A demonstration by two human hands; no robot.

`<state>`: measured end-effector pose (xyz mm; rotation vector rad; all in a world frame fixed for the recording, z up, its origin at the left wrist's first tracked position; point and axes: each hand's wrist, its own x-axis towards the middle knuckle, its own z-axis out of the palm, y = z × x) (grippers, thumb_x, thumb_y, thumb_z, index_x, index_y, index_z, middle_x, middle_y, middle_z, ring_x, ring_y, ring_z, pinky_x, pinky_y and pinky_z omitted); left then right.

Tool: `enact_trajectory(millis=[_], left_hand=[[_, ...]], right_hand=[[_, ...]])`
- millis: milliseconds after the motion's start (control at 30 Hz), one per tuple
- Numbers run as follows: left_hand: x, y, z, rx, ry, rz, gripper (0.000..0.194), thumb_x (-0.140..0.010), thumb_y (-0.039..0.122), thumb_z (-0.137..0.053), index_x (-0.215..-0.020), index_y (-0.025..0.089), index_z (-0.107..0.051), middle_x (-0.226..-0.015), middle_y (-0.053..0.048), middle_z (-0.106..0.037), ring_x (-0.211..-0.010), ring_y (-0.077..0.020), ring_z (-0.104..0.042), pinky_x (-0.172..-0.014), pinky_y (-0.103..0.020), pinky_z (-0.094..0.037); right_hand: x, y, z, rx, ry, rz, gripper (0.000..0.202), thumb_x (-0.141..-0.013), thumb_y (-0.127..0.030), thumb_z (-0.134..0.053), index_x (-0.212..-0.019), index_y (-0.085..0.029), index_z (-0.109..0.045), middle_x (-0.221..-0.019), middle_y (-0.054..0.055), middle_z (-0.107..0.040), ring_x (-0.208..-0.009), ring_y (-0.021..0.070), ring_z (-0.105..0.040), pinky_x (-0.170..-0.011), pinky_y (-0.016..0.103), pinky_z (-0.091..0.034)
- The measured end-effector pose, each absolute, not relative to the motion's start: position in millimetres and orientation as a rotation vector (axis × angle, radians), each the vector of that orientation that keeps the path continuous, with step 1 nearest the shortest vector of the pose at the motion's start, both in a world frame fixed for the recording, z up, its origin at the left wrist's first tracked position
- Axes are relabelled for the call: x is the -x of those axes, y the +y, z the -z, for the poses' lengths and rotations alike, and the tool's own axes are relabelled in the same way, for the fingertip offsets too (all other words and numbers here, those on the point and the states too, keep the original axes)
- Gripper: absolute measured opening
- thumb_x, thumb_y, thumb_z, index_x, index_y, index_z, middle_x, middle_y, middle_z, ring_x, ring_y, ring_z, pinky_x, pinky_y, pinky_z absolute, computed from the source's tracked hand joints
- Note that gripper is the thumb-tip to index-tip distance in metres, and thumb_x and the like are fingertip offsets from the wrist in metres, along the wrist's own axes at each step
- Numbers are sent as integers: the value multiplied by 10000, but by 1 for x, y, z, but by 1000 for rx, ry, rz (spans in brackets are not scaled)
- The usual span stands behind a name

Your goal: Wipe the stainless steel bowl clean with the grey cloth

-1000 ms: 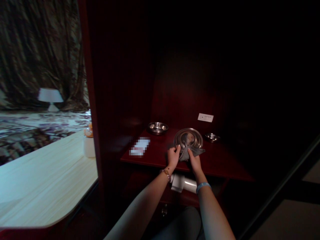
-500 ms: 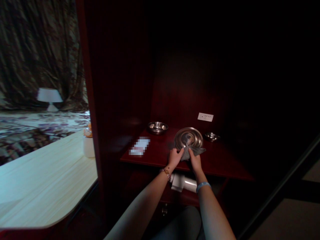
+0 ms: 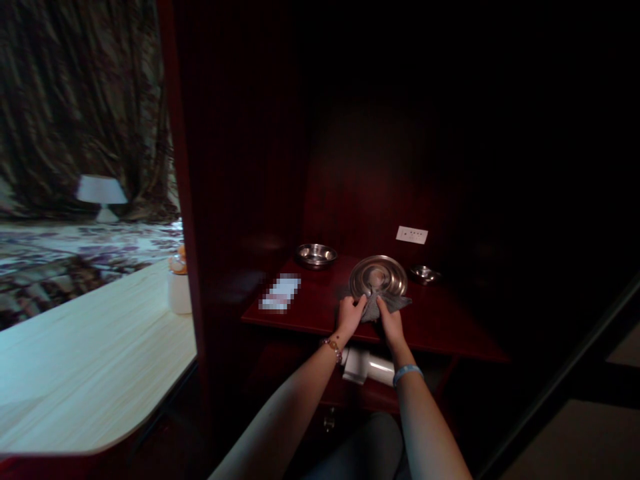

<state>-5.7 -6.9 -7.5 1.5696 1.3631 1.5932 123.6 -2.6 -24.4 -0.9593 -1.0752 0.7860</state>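
Observation:
A round, shiny metal plate (image 3: 395, 272) is held tilted up above the dark red shelf, its inner face toward me. Grey cloth (image 3: 371, 311) lies bunched over its near rim, and one end spreads out to the right. My left hand (image 3: 351, 315) grips the cloth and plate at the lower left, thumb on top. My right hand (image 3: 391, 321) does the same at the lower right, with its thumb close to the left one. The fingers under the plate are hidden.
On the red shelf (image 3: 310, 319) stand a metal bowl (image 3: 317, 256) at the left, a smaller one (image 3: 425, 274) at the right, and a blurred-out white item (image 3: 281, 293). White objects (image 3: 367, 367) lie below. A pale table (image 3: 95, 347) with a jar (image 3: 180, 293) is at left.
The view has shifted very slightly. Both hands keep their hold on the cloth and plate, with no clear movement.

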Motion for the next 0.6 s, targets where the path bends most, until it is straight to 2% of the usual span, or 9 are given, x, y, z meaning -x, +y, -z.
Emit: enact_trajectory(millis=[400,600], left_hand=[[8,-9,7,-1496,1313,-1705,447,-829,477,-537,-680,86,-694,-682,-112,-705,-644,-189,-641,-581,-248,-405],[8,-10,7,-1569,1368,-1670,415,-851,447,-529,-711,98,-704,-722,-128,-716,-669,-185,-655,-630,-258,-432]], right_hand=[[-122,-6,22,935,-1110,-761,555,-723,-489,-679,-1138,-120,-669,-1145,110,-701,-1086,262,-639,-977,377,-469],[-123,-5,24,929,-1114,-727,531,-738,-470,-665,-1148,-133,-665,-1118,100,-712,-1073,252,-647,-960,363,-479]])
